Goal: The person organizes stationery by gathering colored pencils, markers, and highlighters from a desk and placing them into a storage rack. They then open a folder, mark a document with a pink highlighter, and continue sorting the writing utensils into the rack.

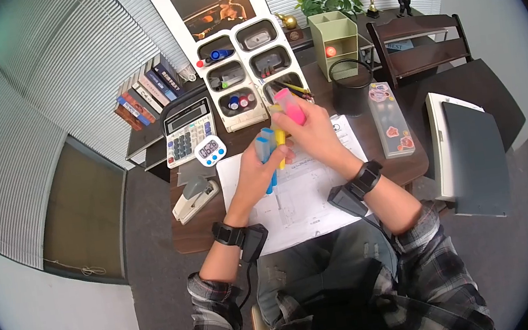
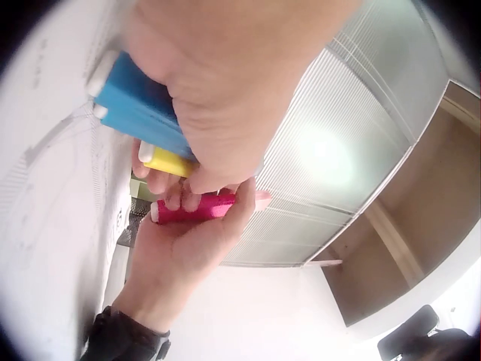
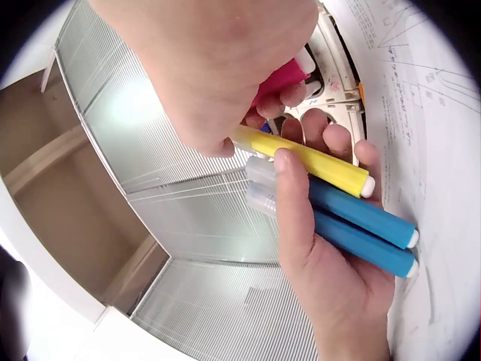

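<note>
My left hand [image 1: 256, 173] grips two blue markers [image 1: 265, 144] side by side, clear caps upward, over the papers. A yellow marker [image 1: 279, 135] lies beside them, between both hands; in the right wrist view the left fingers lie behind the yellow marker [image 3: 323, 164] and the right fingertips touch its cap end. My right hand [image 1: 318, 133] holds a pink marker [image 1: 292, 108] near its upper end. The left wrist view shows the pink marker [image 2: 197, 209] across the right palm, under the curled fingers.
Printed sheets [image 1: 308, 205] lie on the dark desk. Behind them stands a white organizer [image 1: 246, 117] with pens. A calculator [image 1: 189, 131], timer [image 1: 210, 150] and stapler [image 1: 196, 201] are at left; a mesh cup [image 1: 351, 96], pencil case [image 1: 390, 120] and green holder [image 1: 335, 34] are at right.
</note>
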### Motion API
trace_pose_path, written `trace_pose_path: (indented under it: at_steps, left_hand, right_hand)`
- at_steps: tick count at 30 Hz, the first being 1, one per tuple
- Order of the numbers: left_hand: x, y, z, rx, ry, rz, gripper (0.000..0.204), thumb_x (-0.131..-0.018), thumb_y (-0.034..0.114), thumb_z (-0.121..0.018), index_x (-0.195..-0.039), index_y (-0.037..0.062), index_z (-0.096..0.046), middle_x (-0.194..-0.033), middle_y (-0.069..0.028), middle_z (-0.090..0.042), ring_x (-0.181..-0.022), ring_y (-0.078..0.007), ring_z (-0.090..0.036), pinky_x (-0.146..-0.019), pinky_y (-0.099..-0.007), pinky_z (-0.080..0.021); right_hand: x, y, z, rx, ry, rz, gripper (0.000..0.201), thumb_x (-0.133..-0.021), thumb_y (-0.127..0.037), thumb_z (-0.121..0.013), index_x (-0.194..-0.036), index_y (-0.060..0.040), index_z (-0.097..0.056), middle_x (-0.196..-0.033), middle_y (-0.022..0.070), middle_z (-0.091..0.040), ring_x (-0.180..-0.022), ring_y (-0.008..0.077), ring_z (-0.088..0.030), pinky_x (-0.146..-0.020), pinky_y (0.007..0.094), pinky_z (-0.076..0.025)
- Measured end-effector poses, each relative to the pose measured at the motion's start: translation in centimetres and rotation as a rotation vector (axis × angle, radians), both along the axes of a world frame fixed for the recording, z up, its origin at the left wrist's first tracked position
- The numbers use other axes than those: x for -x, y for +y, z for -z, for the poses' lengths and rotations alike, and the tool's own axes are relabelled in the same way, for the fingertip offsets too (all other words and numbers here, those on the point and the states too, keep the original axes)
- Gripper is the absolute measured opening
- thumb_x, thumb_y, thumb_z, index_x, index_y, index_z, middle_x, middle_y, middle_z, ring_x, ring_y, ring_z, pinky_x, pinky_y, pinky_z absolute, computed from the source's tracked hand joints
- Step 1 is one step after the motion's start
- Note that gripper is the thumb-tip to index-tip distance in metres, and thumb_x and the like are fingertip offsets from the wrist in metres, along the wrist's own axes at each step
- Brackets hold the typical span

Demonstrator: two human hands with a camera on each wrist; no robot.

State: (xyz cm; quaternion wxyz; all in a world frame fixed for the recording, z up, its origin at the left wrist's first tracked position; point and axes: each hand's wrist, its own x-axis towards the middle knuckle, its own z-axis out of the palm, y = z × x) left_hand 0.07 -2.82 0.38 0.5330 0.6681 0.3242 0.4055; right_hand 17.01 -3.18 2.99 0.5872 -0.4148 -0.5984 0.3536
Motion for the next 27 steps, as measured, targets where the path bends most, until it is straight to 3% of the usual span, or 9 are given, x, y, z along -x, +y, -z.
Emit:
trace_pose_path:
  at_steps: [6,9,11,12,14,17,23,27]
  left_hand:
    - [-0.3,0.0,0.0,-0.053,-0.103,-0.112,0.030,-0.099,0.014,-0.060,-0.122,-0.0042,-0.055,-0.105,-0.0115,-0.069,-0.088,-0.0150,-0.067,-0.080,-0.0280,-0.053]
    - [-0.1,0.0,0.0,0.027,-0.108,-0.060,0.028,-0.098,0.014,-0.060,-0.119,-0.0040,-0.055,-0.102,-0.0114,-0.069,-0.085,-0.0153,-0.067,-0.078,-0.0272,-0.053]
    - [0.2,0.5,0.4,0.016,-0.066,-0.018,0.025,-0.097,0.013,-0.061,-0.115,-0.0030,-0.056,-0.097,-0.0082,-0.068,-0.080,-0.0137,-0.066,-0.073,-0.0259,-0.052]
    - [0.3,0.5,0.5,0.015,-0.066,-0.018,0.025,-0.097,0.013,-0.061,-0.115,-0.0030,-0.056,-0.097,-0.0082,-0.068,-0.080,-0.0137,-0.066,-0.073,-0.0259,-0.052]
    - [0.2,0.3,0.2,0.004,-0.019,-0.037,0.018,-0.096,0.013,-0.062,-0.107,0.0008,-0.055,-0.086,-0.0052,-0.065,-0.077,-0.0120,-0.062,-0.070,-0.0261,-0.050]
    - [0.1,0.1,0.0,-0.033,0.044,-0.066,0.019,-0.093,0.011,-0.064,-0.108,0.0023,-0.055,-0.085,-0.0039,-0.062,-0.075,-0.0108,-0.060,-0.067,-0.0253,-0.047]
    - [0.1,0.3,0.2,-0.013,0.030,-0.043,0.028,-0.090,0.006,-0.064,-0.116,0.0028,-0.053,-0.088,-0.0028,-0.060,-0.075,-0.0098,-0.058,-0.068,-0.0245,-0.046]
    - [0.0,0.2,0.5,-0.017,-0.005,-0.056,0.036,-0.090,0.005,-0.064,-0.123,0.0023,-0.050,-0.092,-0.0032,-0.061,-0.079,-0.0093,-0.059,-0.071,-0.0241,-0.047]
  right_hand:
    - [0.5,1.1,1.7,-0.105,0.033,0.009,0.027,-0.092,-0.023,-0.068,-0.102,0.0018,-0.064,-0.073,0.0089,-0.070,-0.056,0.0126,-0.066,-0.053,0.0282,-0.052]
    - [0.2,1.0,1.5,-0.128,-0.121,0.042,0.027,-0.093,-0.024,-0.067,-0.101,0.0021,-0.064,-0.071,0.0089,-0.069,-0.055,0.0139,-0.066,-0.054,0.0284,-0.053]
    - [-0.1,0.0,0.0,0.161,-0.052,-0.141,0.033,-0.091,-0.029,-0.069,-0.102,0.0023,-0.064,-0.072,0.0107,-0.068,-0.064,0.0183,-0.069,-0.060,0.0309,-0.054]
    - [-0.1,0.0,0.1,0.161,-0.052,-0.142,0.033,-0.091,-0.029,-0.069,-0.102,0.0023,-0.064,-0.072,0.0107,-0.068,-0.064,0.0183,-0.069,-0.060,0.0309,-0.054]
    - [0.1,0.1,0.6,0.070,-0.085,-0.102,0.038,-0.090,-0.033,-0.070,-0.102,0.0021,-0.063,-0.073,0.0137,-0.067,-0.070,0.0252,-0.071,-0.064,0.0349,-0.054]
    - [0.1,0.5,1.0,-0.006,-0.238,-0.006,0.042,-0.089,-0.036,-0.071,-0.106,0.0017,-0.063,-0.077,0.0172,-0.068,-0.073,0.0306,-0.071,-0.067,0.0379,-0.054]
    - [0.3,0.4,1.0,-0.163,-0.253,-0.028,0.047,-0.086,-0.036,-0.073,-0.116,-0.0023,-0.062,-0.092,0.0205,-0.069,-0.079,0.0323,-0.071,-0.072,0.0371,-0.054]
    - [0.3,-0.3,0.4,-0.169,-0.288,-0.095,0.052,-0.081,-0.031,-0.078,-0.121,-0.0023,-0.061,-0.091,0.0171,-0.069,-0.077,0.0300,-0.067,-0.073,0.0339,-0.054]
